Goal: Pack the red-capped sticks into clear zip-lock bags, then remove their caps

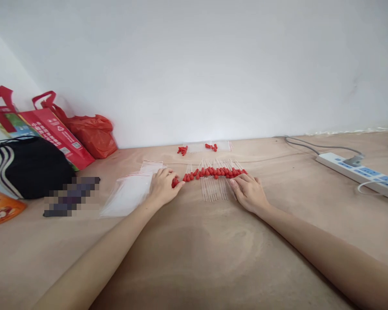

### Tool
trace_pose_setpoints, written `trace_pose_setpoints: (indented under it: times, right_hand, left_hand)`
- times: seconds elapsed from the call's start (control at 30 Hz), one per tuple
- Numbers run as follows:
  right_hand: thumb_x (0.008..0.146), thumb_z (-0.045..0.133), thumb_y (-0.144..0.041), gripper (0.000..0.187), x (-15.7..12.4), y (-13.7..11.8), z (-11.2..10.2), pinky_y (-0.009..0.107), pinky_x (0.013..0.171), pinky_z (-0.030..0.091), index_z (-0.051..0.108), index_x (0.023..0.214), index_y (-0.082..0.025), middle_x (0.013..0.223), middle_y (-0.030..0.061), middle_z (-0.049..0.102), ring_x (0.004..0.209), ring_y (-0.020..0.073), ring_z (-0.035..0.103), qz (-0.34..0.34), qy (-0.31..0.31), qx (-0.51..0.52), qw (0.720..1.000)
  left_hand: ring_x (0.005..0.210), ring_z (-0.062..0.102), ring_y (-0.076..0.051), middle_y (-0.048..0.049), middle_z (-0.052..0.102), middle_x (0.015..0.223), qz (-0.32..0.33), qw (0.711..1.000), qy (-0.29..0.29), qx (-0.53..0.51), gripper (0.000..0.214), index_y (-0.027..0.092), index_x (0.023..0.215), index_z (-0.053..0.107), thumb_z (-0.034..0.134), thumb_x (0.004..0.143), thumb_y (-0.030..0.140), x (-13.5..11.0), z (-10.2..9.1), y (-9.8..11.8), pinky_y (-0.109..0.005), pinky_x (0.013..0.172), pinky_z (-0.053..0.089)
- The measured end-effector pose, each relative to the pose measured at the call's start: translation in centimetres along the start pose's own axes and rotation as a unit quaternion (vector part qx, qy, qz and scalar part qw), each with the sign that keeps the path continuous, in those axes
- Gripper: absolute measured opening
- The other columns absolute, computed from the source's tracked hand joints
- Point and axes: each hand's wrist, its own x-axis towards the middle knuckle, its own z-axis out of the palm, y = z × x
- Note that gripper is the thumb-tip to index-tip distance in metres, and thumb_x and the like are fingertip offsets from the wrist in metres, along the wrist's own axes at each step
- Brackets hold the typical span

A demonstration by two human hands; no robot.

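Observation:
Clear droppers with red rubber bulbs lie across the middle of the table in a tight row. Some of their thin tubes point toward me and others toward the wall. At the left end of the row, my left hand is curled with red bulbs between its thumb and fingers. My right hand rests at the right end, its bent fingers closed over the outermost droppers and partly hiding them. Clear zip bags lie flat beside my left hand.
Loose red bulbs and another clear bag lie near the wall. A white power strip with cables is at the right. At the left are a black drawstring bag, a red plastic bag and an orange package.

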Motion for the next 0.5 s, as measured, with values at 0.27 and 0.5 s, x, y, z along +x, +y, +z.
trace_pose_setpoints:
  times: [0.27, 0.5]
  right_hand:
    - [0.090, 0.028, -0.037, 0.041, 0.2, 0.1, -0.1, 0.029, 0.069, 0.027, 0.058, 0.069, -0.020, 0.076, 0.0023, 0.060, 0.078, 0.0155, 0.051, 0.038, 0.022, 0.010, 0.999]
    - [0.089, 0.030, -0.036, 0.038, 0.2, -0.1, -0.1, 0.031, 0.070, 0.028, 0.058, 0.069, -0.020, 0.077, 0.0031, 0.061, 0.079, 0.0165, 0.052, 0.035, 0.031, 0.014, 0.999]
  left_hand:
    - [0.105, 0.044, -0.028, -0.0073, 0.055, 0.105, -0.058, 0.995, -0.078, -0.017, 0.029, 0.023, 0.069, 0.066, 0.052, 0.073, 0.047, 2.2, 1.6, 0.6, -0.043, 0.086, 0.036]
    - [0.098, 0.049, -0.025, -0.0073, 0.058, 0.101, -0.123, 0.990, -0.029, -0.062, 0.022, 0.019, 0.067, 0.066, 0.053, 0.073, 0.036, 2.6, 0.9, 0.1, -0.038, 0.085, 0.040]
